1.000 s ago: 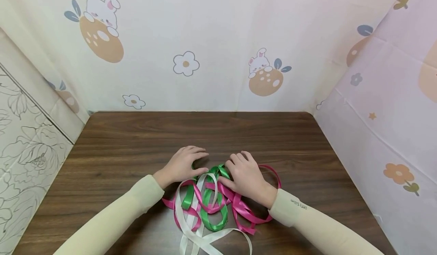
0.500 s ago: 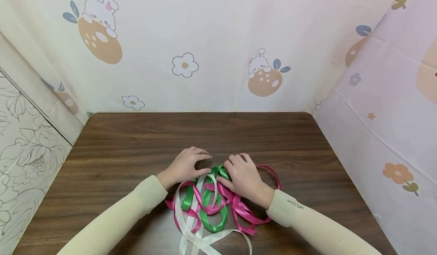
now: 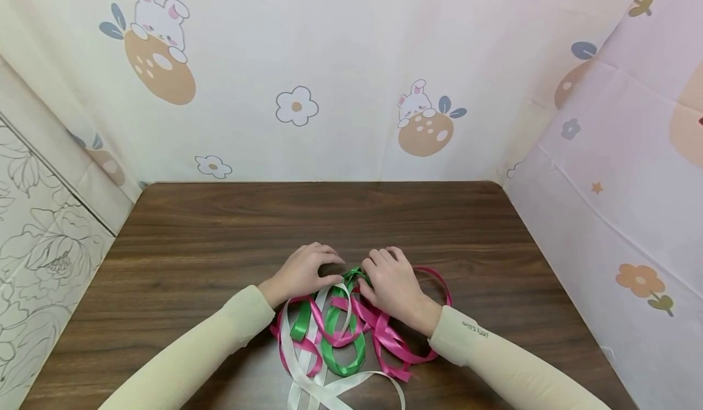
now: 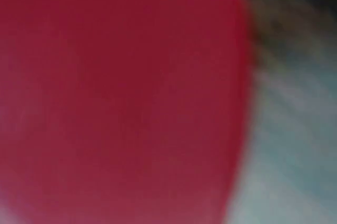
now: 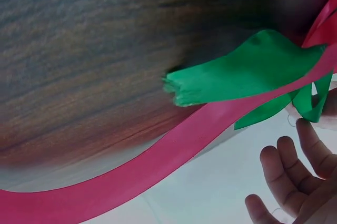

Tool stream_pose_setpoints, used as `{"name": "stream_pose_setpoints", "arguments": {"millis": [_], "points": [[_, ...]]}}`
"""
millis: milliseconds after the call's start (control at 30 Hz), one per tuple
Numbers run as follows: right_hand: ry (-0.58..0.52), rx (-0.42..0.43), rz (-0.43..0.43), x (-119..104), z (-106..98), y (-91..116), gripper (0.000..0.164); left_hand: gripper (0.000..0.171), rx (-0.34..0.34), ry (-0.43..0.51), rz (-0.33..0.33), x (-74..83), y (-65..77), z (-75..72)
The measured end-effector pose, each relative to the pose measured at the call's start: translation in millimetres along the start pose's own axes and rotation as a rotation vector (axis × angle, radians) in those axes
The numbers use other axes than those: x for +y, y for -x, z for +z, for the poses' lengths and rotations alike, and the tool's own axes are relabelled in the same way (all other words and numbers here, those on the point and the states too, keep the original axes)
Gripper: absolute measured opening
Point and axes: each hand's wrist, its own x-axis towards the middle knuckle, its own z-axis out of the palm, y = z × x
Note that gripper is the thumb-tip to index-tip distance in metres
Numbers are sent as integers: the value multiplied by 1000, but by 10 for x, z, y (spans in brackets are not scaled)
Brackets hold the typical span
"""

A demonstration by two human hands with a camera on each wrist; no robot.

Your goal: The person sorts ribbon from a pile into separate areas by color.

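Satin ribbons lie in a loose tangle near the front middle of the table in the head view: a green ribbon [image 3: 344, 369], a pink ribbon [image 3: 392, 341] and a white ribbon [image 3: 293, 367]. At the tangle's far left edge is my left hand [image 3: 304, 271], thumb over the ribbons and apart from the fingers. My right hand [image 3: 395, 286] rests on the far right part, fingers bent, thumb near the green loops. Its palm side is hidden. A frayed green end and loosely spread fingers [image 5: 276, 171] show in the right wrist view. Blurred red fills most of the left wrist view.
The dark wooden table [image 3: 219, 227] has rounded far corners. Behind it hangs a pale curtain [image 3: 351, 62] printed with rabbits and flowers. More patterned cloth [image 3: 620, 154] borders the right side, and a flower-drawn panel [image 3: 49, 263] stands at the left.
My left hand has moved a little right and nearer, towards the green loops. The thumb of my right hand has drawn in slightly. The left part of the pink ribbon has shifted right.
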Motion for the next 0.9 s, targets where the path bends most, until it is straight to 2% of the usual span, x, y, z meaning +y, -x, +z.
{"name": "stream_pose_setpoints", "arguments": {"millis": [200,433,700,900], "points": [[-8,59,9,44,-16,-3,14,28,0,4,-1,44,-21,17],[-15,63,22,84,-64,-35,10,30,2,22,-12,125,-38,27],[-37,82,26,107,-134,-84,9,27,28,-1,-9,186,-64,54],[-53,81,31,105,-193,-113,8,18,78,14,-1,217,-84,82]]}}
